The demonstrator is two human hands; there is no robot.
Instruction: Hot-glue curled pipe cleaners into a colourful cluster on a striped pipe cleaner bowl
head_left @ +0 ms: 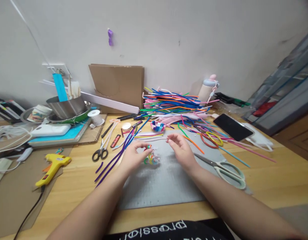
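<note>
My left hand [137,153] is closed in a pinch on a small multicoloured craft piece [152,159] with curly green, orange and white parts. The piece is blurred, so its exact kind cannot be made out. To its right, my right hand [181,150] has thumb and fingertips brought together, and whatever is between them is too small to name. Both hands are above a grey cutting mat [164,190]. Just behind them, a rolled blue, white and pink bundle [158,126] sits near the mat's back edge. Purple pipe cleaners [111,166] lie beside my left wrist.
Large scissors [229,173] lie right of my right forearm. A heap of pipe cleaners [176,103] is at the back, near a bottle [206,90] and a phone [233,127]. At left are black-handled scissors [100,154], a yellow glue gun [52,168] and a metal pot [67,108].
</note>
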